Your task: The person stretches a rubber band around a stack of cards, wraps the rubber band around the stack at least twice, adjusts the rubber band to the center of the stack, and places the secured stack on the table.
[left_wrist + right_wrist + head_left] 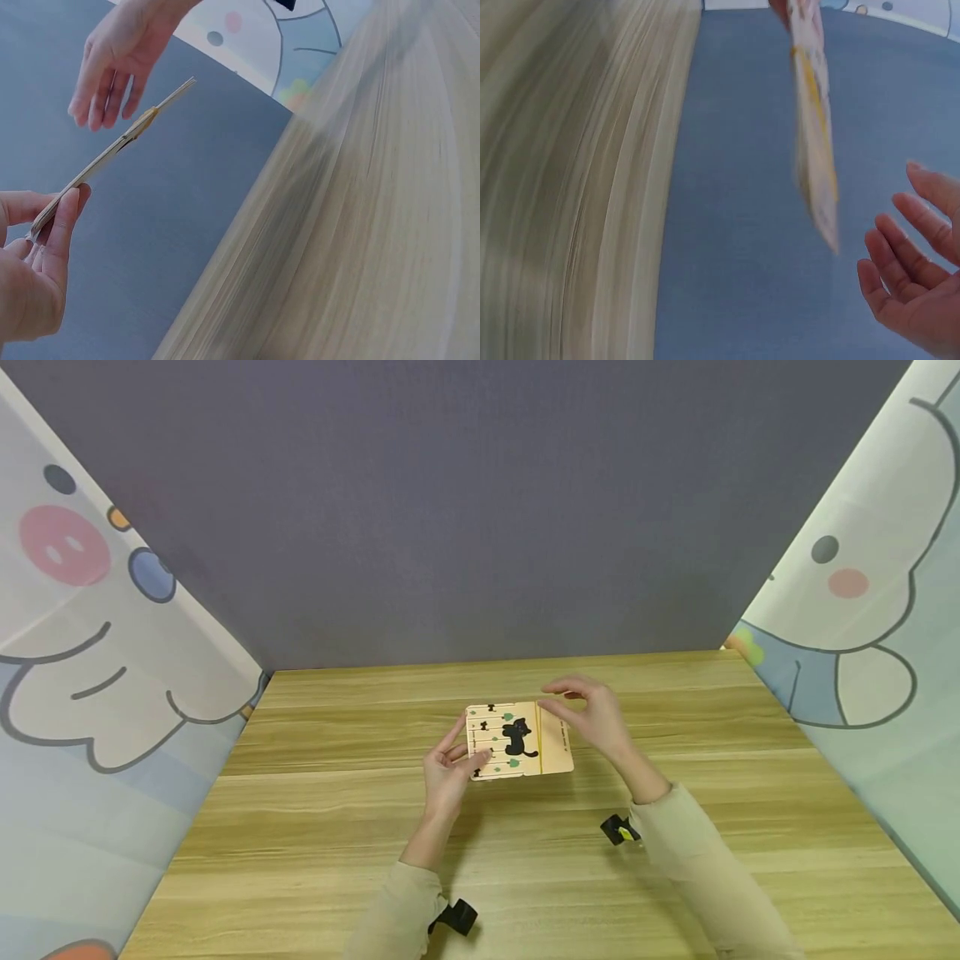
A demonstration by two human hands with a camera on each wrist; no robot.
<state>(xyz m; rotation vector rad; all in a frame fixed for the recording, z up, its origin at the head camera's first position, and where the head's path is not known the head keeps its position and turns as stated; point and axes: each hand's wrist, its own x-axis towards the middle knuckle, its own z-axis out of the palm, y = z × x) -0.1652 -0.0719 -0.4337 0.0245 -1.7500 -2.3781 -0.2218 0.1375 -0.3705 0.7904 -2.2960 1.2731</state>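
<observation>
My left hand (447,775) pinches a thin cream notebook (495,742) by its left end, thumb on the cover and fingers behind. A black cat, small leaves and lines are printed on the cover. Around its right part runs a yellow rubber band (540,752). Seen edge-on in the left wrist view, the notebook (101,159) is tilted and held up off the table. My right hand (596,714) hovers by the far right corner, fingers loosely bent. In the right wrist view this hand (919,262) is apart from the notebook and holds nothing.
The wood-grain table (315,827) spreads beneath both hands. A grey panel (480,518) stands along its back edge, with cartoon-printed sheets (67,693) at the left and right sides. Black straps (457,917) show near both sleeves.
</observation>
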